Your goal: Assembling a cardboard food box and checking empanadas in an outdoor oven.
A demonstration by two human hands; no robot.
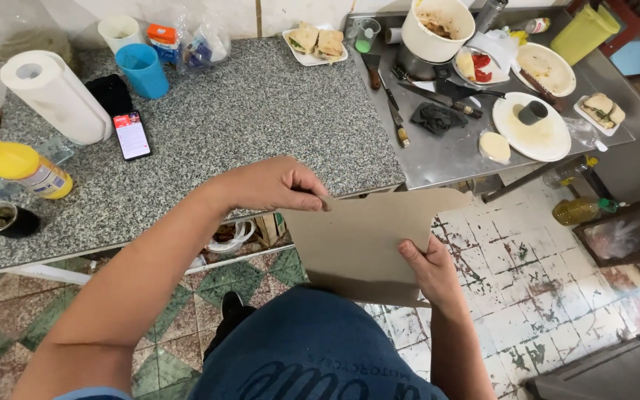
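I hold a flat brown cardboard box blank [368,237] in front of my body, below the edge of the granite counter [246,118]. My left hand [279,184] pinches its upper left corner between thumb and fingers. My right hand [430,270] grips its lower right edge, thumb on top of the card. The cardboard is unfolded, with cut-out flaps along its top right side.
On the counter lie a paper towel roll [57,92], a phone [132,135], a blue cup [142,70], a yellow squeeze bottle [20,164] and a plate of sandwiches [316,41]. The steel table [446,155] to the right carries plates, knives and a white bucket [437,28].
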